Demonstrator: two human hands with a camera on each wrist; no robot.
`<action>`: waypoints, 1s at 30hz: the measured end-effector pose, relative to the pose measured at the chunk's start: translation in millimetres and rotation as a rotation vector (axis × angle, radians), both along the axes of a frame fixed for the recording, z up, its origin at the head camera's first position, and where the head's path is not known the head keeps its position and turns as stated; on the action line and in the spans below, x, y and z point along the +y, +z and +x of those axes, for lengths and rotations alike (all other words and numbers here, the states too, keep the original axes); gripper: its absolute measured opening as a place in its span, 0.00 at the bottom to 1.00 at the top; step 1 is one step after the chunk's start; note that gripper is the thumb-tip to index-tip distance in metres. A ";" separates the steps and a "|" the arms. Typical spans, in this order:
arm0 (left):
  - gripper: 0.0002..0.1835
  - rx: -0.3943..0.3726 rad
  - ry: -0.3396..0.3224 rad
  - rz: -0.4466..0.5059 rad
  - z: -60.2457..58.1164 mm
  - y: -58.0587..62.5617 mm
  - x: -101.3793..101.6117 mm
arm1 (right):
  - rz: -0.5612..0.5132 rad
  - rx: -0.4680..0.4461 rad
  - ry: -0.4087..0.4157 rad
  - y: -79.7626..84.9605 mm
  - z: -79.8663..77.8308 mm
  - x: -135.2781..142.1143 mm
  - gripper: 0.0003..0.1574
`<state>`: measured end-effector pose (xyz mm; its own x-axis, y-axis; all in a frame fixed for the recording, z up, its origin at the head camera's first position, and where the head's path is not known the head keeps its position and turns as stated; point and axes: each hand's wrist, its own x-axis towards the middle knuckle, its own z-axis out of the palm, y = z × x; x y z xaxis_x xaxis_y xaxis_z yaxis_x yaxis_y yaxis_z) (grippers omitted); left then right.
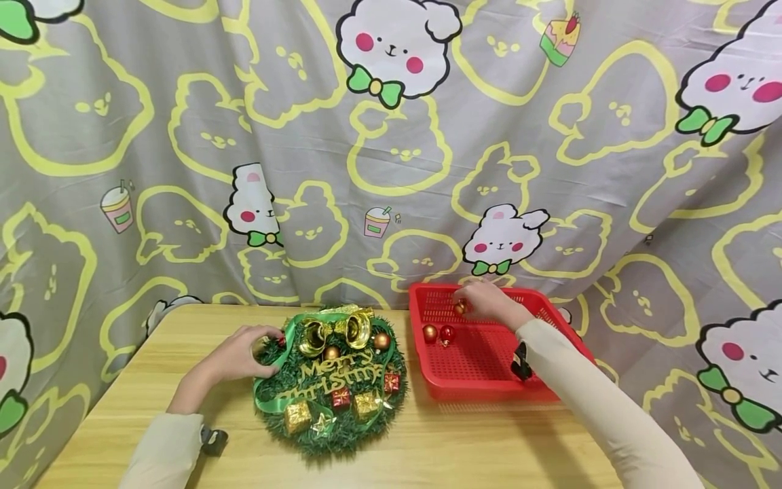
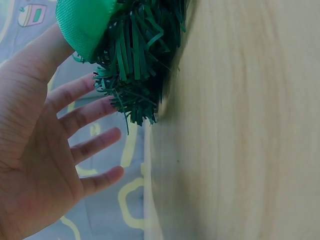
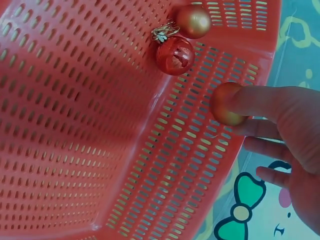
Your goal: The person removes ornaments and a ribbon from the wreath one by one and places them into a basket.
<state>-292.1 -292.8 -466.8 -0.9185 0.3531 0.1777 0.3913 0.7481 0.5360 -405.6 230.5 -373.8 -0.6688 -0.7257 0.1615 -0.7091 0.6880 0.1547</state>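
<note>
A green Christmas wreath (image 1: pixel 330 435) lies on the table, with gold bells, small gift boxes, baubles, green ribbon and gold "Merry Christmas" lettering. At its left edge, my left hand (image 1: pixel 239 352) touches it with the thumb by the green ribbon (image 2: pixel 87 27). The left wrist view shows the other fingers spread and fairly straight. My right hand (image 1: pixel 489 302) pinches a matte gold bauble (image 3: pixel 228 104) between thumb and fingers, above the red basket (image 1: pixel 489 390). Inside the basket, another gold bauble (image 1: pixel 430 333) lies beside a shiny red bauble (image 1: pixel 448 334) with a gold string.
The basket has slotted sides and stands on the wooden table (image 1: pixel 464 448), right of the wreath. Behind the table hangs a grey curtain (image 1: pixel 391 265) with cartoon prints. A black strap (image 1: pixel 214 441) sits at the left wrist, and another strap (image 1: pixel 521 361) at the right.
</note>
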 end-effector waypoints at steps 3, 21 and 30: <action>0.38 0.000 0.001 -0.004 -0.3 -0.1 -0.2 | 0.020 -0.048 -0.013 -0.3 -4.7 -1.7 0.07; 0.36 0.017 -0.041 0.019 -3.0 -0.7 0.4 | -0.002 -0.572 -0.367 -10.4 -21.0 -7.6 0.14; 0.37 0.002 -0.003 -0.007 -1.8 -0.3 -0.3 | -0.026 -0.606 -0.353 -16.2 -21.2 -6.9 0.12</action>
<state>-293.8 -293.2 -467.2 -0.9172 0.3570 0.1770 0.3945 0.7509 0.5296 -426.8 223.6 -390.0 -0.8415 -0.4493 -0.3000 -0.3984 0.8912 -0.2171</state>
